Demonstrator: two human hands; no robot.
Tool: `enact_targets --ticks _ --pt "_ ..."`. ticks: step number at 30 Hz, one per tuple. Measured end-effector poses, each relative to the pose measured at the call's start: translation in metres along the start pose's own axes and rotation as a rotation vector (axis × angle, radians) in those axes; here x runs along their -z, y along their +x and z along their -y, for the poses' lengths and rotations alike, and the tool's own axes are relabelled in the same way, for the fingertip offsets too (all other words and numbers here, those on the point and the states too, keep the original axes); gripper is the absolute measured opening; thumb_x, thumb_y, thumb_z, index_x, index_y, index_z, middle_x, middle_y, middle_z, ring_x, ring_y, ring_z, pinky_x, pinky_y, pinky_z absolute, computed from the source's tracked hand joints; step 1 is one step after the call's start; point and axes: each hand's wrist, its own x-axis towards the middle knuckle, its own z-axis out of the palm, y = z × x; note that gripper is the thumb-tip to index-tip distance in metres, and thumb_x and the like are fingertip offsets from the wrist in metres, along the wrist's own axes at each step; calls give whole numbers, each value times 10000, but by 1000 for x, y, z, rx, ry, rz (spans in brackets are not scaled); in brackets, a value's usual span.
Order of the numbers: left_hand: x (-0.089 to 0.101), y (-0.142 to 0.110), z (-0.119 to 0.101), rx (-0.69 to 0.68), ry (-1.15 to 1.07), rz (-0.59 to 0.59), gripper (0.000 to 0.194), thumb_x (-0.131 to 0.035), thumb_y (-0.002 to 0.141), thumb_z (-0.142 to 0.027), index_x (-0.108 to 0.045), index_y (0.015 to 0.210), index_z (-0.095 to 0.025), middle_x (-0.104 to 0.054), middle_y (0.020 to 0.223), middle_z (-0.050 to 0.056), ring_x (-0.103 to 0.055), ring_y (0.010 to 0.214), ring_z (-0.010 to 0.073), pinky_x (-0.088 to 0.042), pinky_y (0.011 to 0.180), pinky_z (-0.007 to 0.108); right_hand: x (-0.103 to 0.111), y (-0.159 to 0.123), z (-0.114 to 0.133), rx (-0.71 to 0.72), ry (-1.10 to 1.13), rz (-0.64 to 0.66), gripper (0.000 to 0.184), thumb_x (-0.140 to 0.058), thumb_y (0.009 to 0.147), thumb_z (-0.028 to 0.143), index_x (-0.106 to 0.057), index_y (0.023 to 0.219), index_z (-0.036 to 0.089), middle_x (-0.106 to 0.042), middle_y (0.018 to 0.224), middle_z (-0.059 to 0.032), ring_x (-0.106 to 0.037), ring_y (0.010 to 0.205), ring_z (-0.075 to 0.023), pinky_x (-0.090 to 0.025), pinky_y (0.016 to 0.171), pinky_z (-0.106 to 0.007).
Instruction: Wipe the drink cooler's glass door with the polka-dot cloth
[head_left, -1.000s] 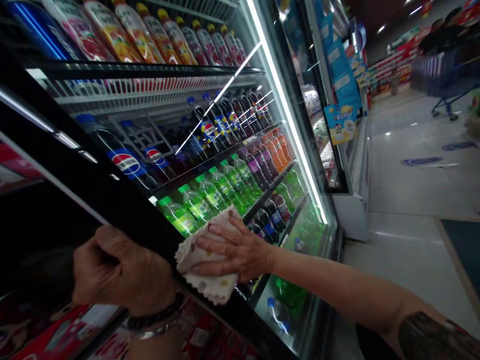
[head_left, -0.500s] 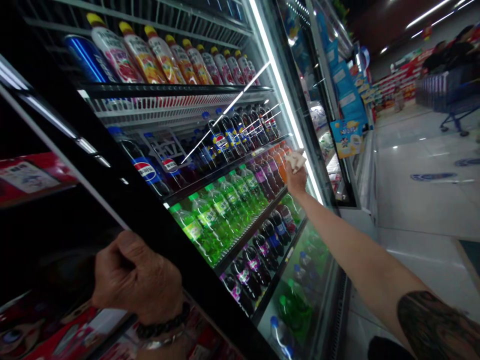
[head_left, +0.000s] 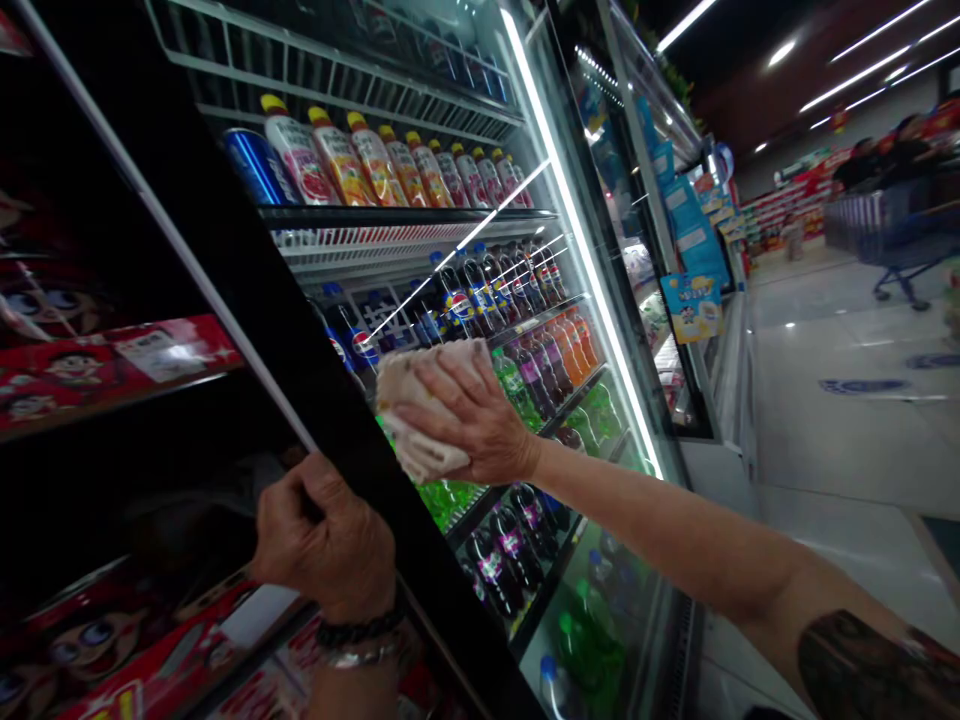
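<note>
My right hand (head_left: 480,425) presses a folded whitish cloth (head_left: 427,410) flat against the glass door (head_left: 525,215) of a drinks fridge, fingers spread over the cloth. The forearm reaches in from the lower right. At lower left, my left hand (head_left: 326,535) is closed around the edge of the door's black frame (head_left: 247,290); its fingertips are hidden. Behind the glass stand yellow-capped juice bottles (head_left: 367,160), cola bottles (head_left: 457,300), orange soda bottles (head_left: 577,340) and dark bottles with purple labels (head_left: 510,545). Cloth and hand cover part of the green soda bottles (head_left: 517,385).
To the left are shelves with red cartoon-printed packs (head_left: 90,370). A bright light strip (head_left: 581,240) runs down the fridge's right side. Beyond it hang blue snack packs (head_left: 694,305). Farther right, people are near a shopping cart (head_left: 892,235) on the tiled floor (head_left: 810,440).
My right hand has swept the cloth left across the glass, from near the light strip to beside the black frame. My left hand keeps its grip, while the view has shifted.
</note>
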Motion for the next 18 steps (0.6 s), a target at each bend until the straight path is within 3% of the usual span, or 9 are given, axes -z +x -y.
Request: enact_targets --ticks 2,3,6,8,11,15,18 --pt "0 -1 0 -4 -2 4 418 -605 1049 -489 -742 912 -118 -590 764 22 -508 717 113 -332 692 285 7 4 -2 195 -13 91 784 -530 1002 791 -339 1692 471 -333 1811 20 -111 1755 -300 -57 1455 -676" --pt "0 -2 1 -8 1 6 412 -608 1049 -488 -749 926 -121 -596 770 25 -516 724 117 -335 694 289 7 5 -10 220 -17 102 745 -536 1008 774 -373 1673 481 -348 1803 36 -120 1754 -286 -51 1458 -669" --pt "1 -2 2 -8 10 6 401 -606 1051 -484 -737 904 -135 -572 758 13 -507 723 119 -334 696 297 -3 2 -55 93 -21 26 716 -497 1053 697 -376 1694 399 -310 1820 -10 -132 1752 -296 -54 1458 -674" --pt "2 -2 2 7 11 6 401 -602 1054 -481 -706 865 -144 -550 753 0 -490 718 112 -336 700 295 -14 -5 -97 -136 -2 -108 731 -442 1076 655 -360 1710 300 -314 1814 -67 -172 1740 -294 -124 1461 -636" --pt "3 -2 -1 9 11 12 417 -598 1058 -501 -696 863 -145 -541 752 -6 -486 716 108 -346 711 296 -26 -29 -162 -629 13 -260 684 -446 1063 626 -500 1602 207 -511 1664 -141 -404 1615 -285 -333 1397 -538" --pt "5 -3 -2 14 8 17 423 -604 1055 -514 -725 889 -143 -544 719 -8 -491 680 109 -344 683 298 -26 -76 -225 -1314 -75 -163 571 -402 1086 578 -627 1434 185 -683 1399 -177 -635 1317 -298 -501 1185 -510" --pt "8 -5 -1 39 2 40 409 -600 1064 -515 -736 911 -160 -553 733 -9 -501 690 114 -356 692 306 -19 -96 -248 -1544 -119 -106 649 -300 1109 546 -658 1389 83 -694 1294 -288 -697 1173 -358 -545 1021 -565"
